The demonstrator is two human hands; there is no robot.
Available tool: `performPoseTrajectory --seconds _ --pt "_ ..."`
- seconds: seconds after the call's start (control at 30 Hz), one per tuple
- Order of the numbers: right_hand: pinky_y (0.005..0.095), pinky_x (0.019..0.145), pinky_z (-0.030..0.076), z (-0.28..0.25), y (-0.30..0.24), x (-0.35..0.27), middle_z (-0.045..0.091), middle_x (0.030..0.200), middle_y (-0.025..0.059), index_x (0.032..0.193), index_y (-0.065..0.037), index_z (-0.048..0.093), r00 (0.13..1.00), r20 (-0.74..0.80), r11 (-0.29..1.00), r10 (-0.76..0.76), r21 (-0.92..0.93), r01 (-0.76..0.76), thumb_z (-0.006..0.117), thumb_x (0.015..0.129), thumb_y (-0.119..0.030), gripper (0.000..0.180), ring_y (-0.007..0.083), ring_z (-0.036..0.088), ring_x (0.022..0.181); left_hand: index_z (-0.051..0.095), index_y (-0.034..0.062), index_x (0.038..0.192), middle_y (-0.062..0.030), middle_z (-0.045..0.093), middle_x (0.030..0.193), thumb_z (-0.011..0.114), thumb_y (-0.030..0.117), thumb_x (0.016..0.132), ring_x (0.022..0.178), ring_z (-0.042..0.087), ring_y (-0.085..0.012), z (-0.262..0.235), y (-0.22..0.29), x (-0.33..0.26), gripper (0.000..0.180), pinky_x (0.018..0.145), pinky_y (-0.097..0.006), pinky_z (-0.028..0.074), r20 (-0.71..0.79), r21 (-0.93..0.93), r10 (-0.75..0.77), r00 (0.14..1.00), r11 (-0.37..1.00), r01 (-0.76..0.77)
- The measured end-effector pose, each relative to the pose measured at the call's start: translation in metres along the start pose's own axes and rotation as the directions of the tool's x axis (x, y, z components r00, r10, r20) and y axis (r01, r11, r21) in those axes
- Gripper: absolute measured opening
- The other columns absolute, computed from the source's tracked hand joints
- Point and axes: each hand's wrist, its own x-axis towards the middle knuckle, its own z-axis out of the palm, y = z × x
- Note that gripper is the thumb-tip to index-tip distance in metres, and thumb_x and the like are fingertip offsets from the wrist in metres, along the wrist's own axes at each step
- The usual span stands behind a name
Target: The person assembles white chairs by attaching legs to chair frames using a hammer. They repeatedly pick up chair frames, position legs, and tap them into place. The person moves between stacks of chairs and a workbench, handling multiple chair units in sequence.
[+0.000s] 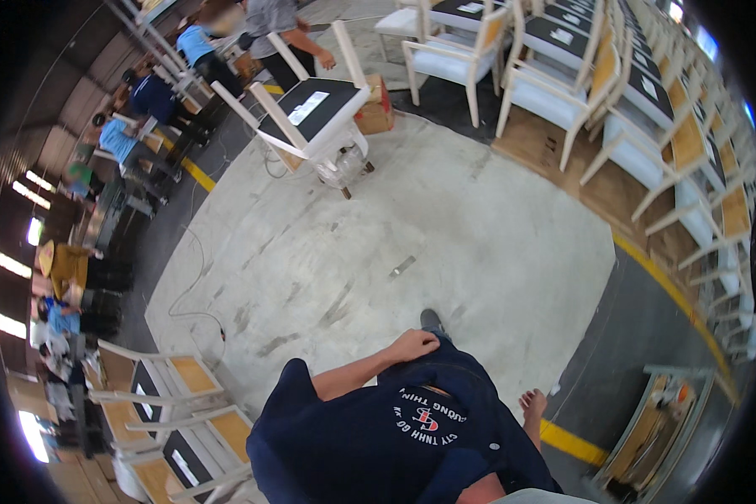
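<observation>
My left hand is held in front of my body, just over the lower edge of my dark blue shirt. Its fingers are curled in together, and nothing shows in them. Down at my right side hangs my right hand, its fingers loosely bent and a little apart, holding nothing. One dark shoe shows beyond my left hand on the pale floor. Nearest in front is an upturned chair, legs up, with a dark seat underside and a white label; neither hand touches it.
Rows of pale wooden chairs stand along the right. More chairs are at the lower left. A cable lies on the floor. A cart with odds and ends stands lower right. Several people work at the left; one person stands by the upturned chair.
</observation>
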Motion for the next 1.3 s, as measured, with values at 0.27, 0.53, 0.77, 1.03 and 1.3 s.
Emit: performPoseTrajectory --seconds 0.27,0.53,0.77,1.03,1.3 --pt "0.0410 0.059 0.055 0.288 -0.104 0.004 0.060 0.090 0.0108 0.112 -0.006 0.055 0.931 0.359 0.858 -0.066 -0.456 0.236 0.052 0.091 -0.026 0.030 0.0232 0.062 0.075 0.066 0.0064 0.109 -0.0187 0.068 0.101 0.051 0.045 0.092 0.097 0.064 -0.0374 -0.128 -0.023 0.022 0.044 0.084 -0.043 0.049 -0.051 0.145 -0.280 0.959 0.948 0.284" --pt "0.0391 0.062 0.055 0.607 -0.235 -0.007 0.056 0.089 0.0078 0.107 -0.007 0.055 0.708 0.705 0.577 0.026 -0.589 0.566 0.055 0.087 -0.029 0.030 0.0212 0.060 0.077 0.061 0.0034 0.117 -0.0187 0.066 0.108 0.046 0.045 0.096 0.101 0.062 -0.0302 -0.182 -0.048 -0.024 0.049 0.089 -0.037 0.046 -0.314 -0.543 -0.636 0.705 0.729 0.416" --pt "0.0297 0.065 0.053 0.931 -0.195 -0.209 0.061 0.092 0.0057 0.117 -0.004 0.056 0.178 0.912 0.408 0.370 -0.332 0.851 0.056 0.093 -0.031 0.037 0.0144 0.061 0.077 0.064 -0.0033 0.107 -0.0061 0.066 0.083 0.053 0.035 0.095 0.078 0.059 -0.0126 -0.251 -0.123 0.043 0.042 0.072 -0.026 0.048 -0.538 -0.814 -0.758 0.369 0.581 0.005" --pt "0.0277 0.070 0.049 1.116 -0.130 -0.444 0.061 0.100 0.0038 0.123 -0.005 0.056 -0.300 0.759 0.510 0.577 -0.048 0.859 0.061 0.090 -0.031 0.043 0.0119 0.059 0.084 0.068 -0.0020 0.098 -0.0045 0.064 0.072 0.064 0.017 0.084 0.065 0.059 -0.0114 -0.384 -0.151 0.118 0.024 0.060 -0.028 0.049 -0.644 -0.760 -0.758 -0.104 0.650 -0.026" --pt "0.0281 0.072 0.048 1.278 -0.057 -0.518 0.064 0.085 0.0062 0.118 -0.001 0.058 -0.306 0.942 0.542 0.136 0.188 0.819 0.068 0.084 -0.029 0.046 0.0135 0.060 0.079 0.069 0.0018 0.099 -0.0024 0.061 0.065 0.058 0.008 0.079 0.055 0.056 -0.0097 -0.475 -0.260 0.108 0.024 0.051 -0.027 0.046 -0.548 -0.836 -0.836 -0.015 0.548 -0.014"
